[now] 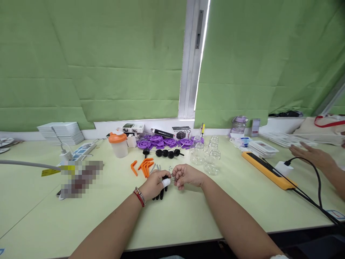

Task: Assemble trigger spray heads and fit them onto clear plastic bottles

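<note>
Over the table (188, 225), grasping a black part (165, 177) in the left hand (155, 184) and a small coil-like piece (173, 177) in the right hand (186, 176), could lose the coil-like piece among the nearby black rods (162, 194) through a slackened grip or sudden spring-back.

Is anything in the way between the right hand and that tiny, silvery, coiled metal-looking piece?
Nothing visible is in the way. The tiny, silvery, coiled metal-looking piece is right at the right hand's fingertips. The left hand is close on the other side, not between them.
</note>
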Demonstrator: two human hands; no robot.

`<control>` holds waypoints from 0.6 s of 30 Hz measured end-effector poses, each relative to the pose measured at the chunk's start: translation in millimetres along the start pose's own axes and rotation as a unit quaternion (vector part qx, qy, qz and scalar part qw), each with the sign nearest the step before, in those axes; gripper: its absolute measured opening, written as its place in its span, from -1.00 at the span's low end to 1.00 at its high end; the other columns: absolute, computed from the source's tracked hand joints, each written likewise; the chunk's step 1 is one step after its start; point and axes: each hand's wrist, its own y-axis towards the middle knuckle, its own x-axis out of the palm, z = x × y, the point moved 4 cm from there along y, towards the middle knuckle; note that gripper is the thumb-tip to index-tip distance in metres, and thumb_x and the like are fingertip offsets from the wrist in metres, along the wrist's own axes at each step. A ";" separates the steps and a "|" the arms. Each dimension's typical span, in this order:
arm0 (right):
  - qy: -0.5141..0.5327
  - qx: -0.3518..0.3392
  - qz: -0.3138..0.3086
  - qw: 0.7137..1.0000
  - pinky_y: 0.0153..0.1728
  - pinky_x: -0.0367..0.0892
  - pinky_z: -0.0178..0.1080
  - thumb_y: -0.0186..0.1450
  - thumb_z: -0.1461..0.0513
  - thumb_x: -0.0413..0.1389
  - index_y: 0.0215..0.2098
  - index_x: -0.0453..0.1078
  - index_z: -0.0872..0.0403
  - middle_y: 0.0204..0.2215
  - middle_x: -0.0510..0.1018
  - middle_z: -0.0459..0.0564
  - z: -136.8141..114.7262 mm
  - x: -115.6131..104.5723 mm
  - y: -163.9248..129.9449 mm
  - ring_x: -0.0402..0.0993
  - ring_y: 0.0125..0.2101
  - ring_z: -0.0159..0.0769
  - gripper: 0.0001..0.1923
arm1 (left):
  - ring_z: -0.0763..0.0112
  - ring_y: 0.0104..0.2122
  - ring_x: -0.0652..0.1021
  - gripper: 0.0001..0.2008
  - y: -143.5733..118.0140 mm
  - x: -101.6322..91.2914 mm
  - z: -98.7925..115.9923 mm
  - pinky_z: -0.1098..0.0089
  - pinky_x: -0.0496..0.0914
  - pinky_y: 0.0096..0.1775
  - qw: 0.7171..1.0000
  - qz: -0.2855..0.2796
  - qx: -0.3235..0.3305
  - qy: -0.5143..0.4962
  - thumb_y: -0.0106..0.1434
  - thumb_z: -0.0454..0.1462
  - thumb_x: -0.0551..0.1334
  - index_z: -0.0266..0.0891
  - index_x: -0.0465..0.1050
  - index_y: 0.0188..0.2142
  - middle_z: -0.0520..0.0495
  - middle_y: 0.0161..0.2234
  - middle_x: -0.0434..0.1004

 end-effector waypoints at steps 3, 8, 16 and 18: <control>0.003 -0.002 0.014 1.000 -0.62 0.35 -0.37 -0.16 0.27 0.39 -0.31 0.33 0.14 -0.60 0.50 -0.15 0.2 -3.2 0.6 0.48 -0.61 -0.35 -0.52 | 0.31 -0.26 0.38 -0.81 0.1 0.1 1.7 0.31 0.25 -0.14 1.000 -0.002 0.000 0.005 0.23 -0.19 0.11 -0.18 0.45 -0.28 -0.02 -0.38 0.48; -0.003 -0.013 0.042 0.999 -0.64 0.34 -0.37 -0.22 0.27 0.41 -0.36 0.36 0.15 -0.62 0.48 -0.15 -2.5 -6.2 0.5 0.43 -0.63 -0.39 -0.53 | 0.31 -0.26 0.38 -0.82 0.3 -0.5 3.1 0.33 0.25 -0.16 1.000 -0.006 -0.003 0.003 0.23 -0.19 0.11 -0.18 0.45 -0.29 -0.01 -0.39 0.47; -0.030 -0.055 0.097 0.993 -0.59 0.26 -0.39 -0.21 0.23 0.40 -0.44 0.38 0.15 -0.61 0.48 -0.12 -9.7 -11.2 -1.0 0.39 -0.60 -0.43 -0.59 | 0.30 -0.24 0.37 -0.81 0.7 0.9 -0.4 0.30 0.25 -0.13 1.000 -0.013 -0.014 -0.003 0.23 -0.18 0.12 -0.18 0.46 -0.27 -0.02 -0.39 0.44; -0.039 -0.070 0.152 0.985 -0.60 0.24 -0.36 -0.13 0.18 0.37 -0.40 0.37 0.13 -0.61 0.47 -0.14 -9.6 -21.5 -0.6 0.35 -0.63 -0.43 -0.62 | 0.30 -0.24 0.37 -0.80 0.5 0.8 -0.8 0.29 0.25 -0.12 1.000 -0.013 -0.022 -0.008 0.22 -0.17 0.13 -0.18 0.46 -0.25 -0.03 -0.37 0.44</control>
